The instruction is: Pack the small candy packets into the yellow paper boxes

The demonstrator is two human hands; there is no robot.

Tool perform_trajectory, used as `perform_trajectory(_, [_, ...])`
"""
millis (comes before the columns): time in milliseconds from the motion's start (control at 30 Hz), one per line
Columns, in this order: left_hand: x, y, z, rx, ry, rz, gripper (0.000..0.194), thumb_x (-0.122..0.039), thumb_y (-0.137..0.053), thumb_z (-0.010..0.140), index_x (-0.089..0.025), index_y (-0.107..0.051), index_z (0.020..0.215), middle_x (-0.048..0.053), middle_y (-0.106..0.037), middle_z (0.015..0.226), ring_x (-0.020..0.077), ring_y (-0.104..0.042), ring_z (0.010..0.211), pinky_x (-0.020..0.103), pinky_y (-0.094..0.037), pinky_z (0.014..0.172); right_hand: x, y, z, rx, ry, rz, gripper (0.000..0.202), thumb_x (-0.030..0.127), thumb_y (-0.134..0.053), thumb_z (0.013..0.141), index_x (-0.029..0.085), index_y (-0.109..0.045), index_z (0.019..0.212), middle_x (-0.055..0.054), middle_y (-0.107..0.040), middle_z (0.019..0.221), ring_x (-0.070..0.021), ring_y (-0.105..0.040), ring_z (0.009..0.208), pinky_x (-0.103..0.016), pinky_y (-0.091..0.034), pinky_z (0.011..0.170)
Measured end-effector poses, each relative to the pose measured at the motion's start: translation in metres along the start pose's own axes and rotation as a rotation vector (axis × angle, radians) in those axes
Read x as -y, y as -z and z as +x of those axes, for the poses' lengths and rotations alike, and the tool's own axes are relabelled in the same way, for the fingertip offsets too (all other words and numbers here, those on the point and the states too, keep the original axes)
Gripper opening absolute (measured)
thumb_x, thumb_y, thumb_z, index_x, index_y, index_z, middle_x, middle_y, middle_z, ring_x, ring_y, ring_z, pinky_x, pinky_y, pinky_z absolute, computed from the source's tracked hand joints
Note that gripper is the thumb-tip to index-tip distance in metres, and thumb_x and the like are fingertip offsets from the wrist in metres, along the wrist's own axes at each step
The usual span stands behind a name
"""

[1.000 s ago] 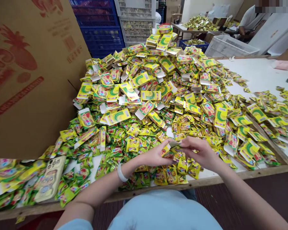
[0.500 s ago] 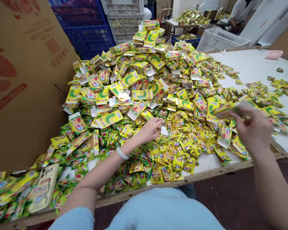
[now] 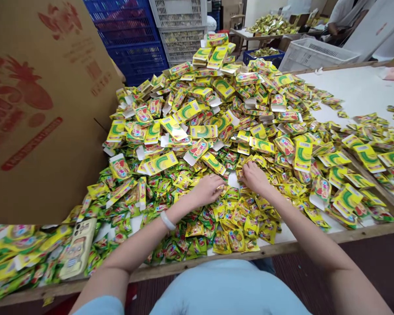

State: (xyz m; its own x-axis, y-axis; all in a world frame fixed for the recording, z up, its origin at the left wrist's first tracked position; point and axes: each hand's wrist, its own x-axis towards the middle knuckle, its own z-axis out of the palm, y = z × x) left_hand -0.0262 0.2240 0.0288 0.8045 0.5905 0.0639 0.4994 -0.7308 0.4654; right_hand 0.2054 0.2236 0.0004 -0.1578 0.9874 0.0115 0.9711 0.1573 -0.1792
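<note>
My left hand (image 3: 209,190) reaches into the middle of the heap, fingers bent and pressed together at small green and yellow sachets (image 3: 184,180). Whatever lies between its fingertips is too small to make out. Just to the right, my right hand (image 3: 255,178) is down at the yellow sachets (image 3: 239,214), fingers curled inward; what they grip is hidden. A patch of white shows between the two hands. Right behind them rises a tall pile of small yellow-green printed boxes (image 3: 203,131), several with open white flaps.
A large brown carton (image 3: 26,175) stands at the left. Near it a phone in a cream case (image 3: 79,249) lies on sachets. More boxes (image 3: 348,199) spread rightward along the wooden table edge (image 3: 315,240). Behind are blue crates (image 3: 134,63), a white crate (image 3: 318,54) and another person (image 3: 348,17).
My right hand has let go of a small box at the right and moved left to the sachets beside my left hand. My left hand stays about where it was. The view has shifted slightly.
</note>
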Motion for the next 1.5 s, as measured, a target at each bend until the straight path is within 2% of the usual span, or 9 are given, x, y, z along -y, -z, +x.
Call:
perform_trajectory(200, [-0.013,-0.036,0.025,0.049,0.093,-0.333,0.031,-0.022,-0.067,0.078,-0.018,-0.07,0.109,0.013,-0.069,0.116,0.0305,-0.056,0.116,0.046,-0.035,0.108,-0.021,0.001,-0.006,-0.069,-0.085,0.112,0.014,0.013,-0.063,0.08,0.014,-0.061,0.094,-0.016,-0.065,0.101,-0.0301,-0.058,0.099,-0.036,-0.046,0.081])
perform_trajectory(400, [0.005,-0.027,0.029,-0.014,0.285,-0.615,0.032,-0.019,-0.055,0.08,-0.014,-0.075,0.106,0.007,-0.075,0.088,0.0209,-0.066,0.082,0.033,-0.051,0.08,-0.045,0.019,-0.031,-0.368,-0.157,0.32,0.016,0.025,-0.047,0.092,0.018,-0.06,0.098,-0.009,-0.066,0.089,-0.0225,-0.06,0.081,-0.035,-0.048,0.076])
perform_trajectory(600, [-0.017,-0.014,0.02,-0.229,0.422,-1.019,0.049,-0.033,-0.048,0.09,-0.016,-0.058,0.135,0.01,-0.07,0.116,0.0155,-0.065,0.087,0.028,-0.053,0.079,0.017,0.021,-0.053,-0.787,-0.242,1.172,0.024,0.04,-0.066,0.085,0.023,-0.054,0.096,-0.001,-0.062,0.079,-0.0147,-0.058,0.064,-0.026,-0.047,0.055])
perform_trajectory(767, [-0.049,-0.011,0.015,-0.29,0.479,-1.372,0.048,-0.045,-0.05,0.091,-0.018,-0.063,0.128,0.008,-0.071,0.092,0.0161,-0.065,0.079,0.029,-0.054,0.076,0.061,0.001,-0.055,-0.787,-0.163,1.094,0.02,0.038,-0.06,0.091,0.022,-0.056,0.103,-0.002,-0.062,0.084,-0.0149,-0.059,0.071,-0.029,-0.051,0.066])
perform_trajectory(933, [-0.054,-0.024,0.01,-0.369,0.451,-1.192,0.047,-0.045,-0.066,0.085,-0.016,-0.066,0.121,0.008,-0.071,0.104,0.0205,-0.063,0.093,0.032,-0.052,0.083,0.047,0.002,-0.062,-0.684,-0.102,0.97,0.035,0.038,-0.064,0.088,0.022,-0.055,0.119,-0.012,-0.062,0.112,-0.0204,-0.06,0.095,-0.035,-0.054,0.076])
perform_trajectory(1133, [-0.039,-0.015,0.019,-0.294,0.08,-0.591,0.03,-0.032,-0.052,0.095,-0.02,-0.069,0.117,0.011,-0.063,0.117,0.0239,-0.056,0.113,0.041,-0.043,0.103,0.013,0.01,-0.07,-0.075,-0.031,1.28,0.041,0.054,-0.069,0.081,0.019,-0.068,0.105,-0.007,-0.072,0.094,-0.0206,-0.069,0.088,-0.033,-0.058,0.074])
perform_trajectory(1267, [0.011,0.021,0.042,-0.129,-0.067,-0.038,0.049,-0.016,-0.054,0.087,-0.019,-0.052,0.135,0.014,-0.053,0.131,0.0276,-0.044,0.128,0.046,-0.033,0.112,-0.003,0.003,-0.077,-0.161,-0.103,1.06,0.039,0.055,-0.06,0.088,0.017,-0.069,0.096,-0.006,-0.073,0.081,-0.0201,-0.068,0.071,-0.032,-0.056,0.063])
perform_trajectory(1367, [0.046,0.039,0.06,0.013,0.034,0.234,0.047,-0.003,-0.058,0.071,-0.012,-0.06,0.117,0.019,-0.058,0.121,0.0358,-0.044,0.126,0.056,-0.026,0.112,-0.003,-0.005,-0.084,-0.166,-0.068,0.932,0.029,0.047,-0.061,0.089,0.019,-0.069,0.093,-0.007,-0.072,0.082,-0.0215,-0.068,0.071,-0.034,-0.056,0.065])
perform_trajectory(1500, [0.05,0.043,0.068,0.01,0.076,0.235,0.037,-0.001,-0.056,0.07,-0.008,-0.059,0.106,0.022,-0.059,0.111,0.0372,-0.05,0.116,0.054,-0.033,0.104,0.001,-0.004,-0.09,-0.094,0.047,0.838,0.015,0.034,-0.064,0.086,0.02,-0.069,0.086,-0.007,-0.072,0.087,-0.0226,-0.068,0.081,-0.039,-0.055,0.077])
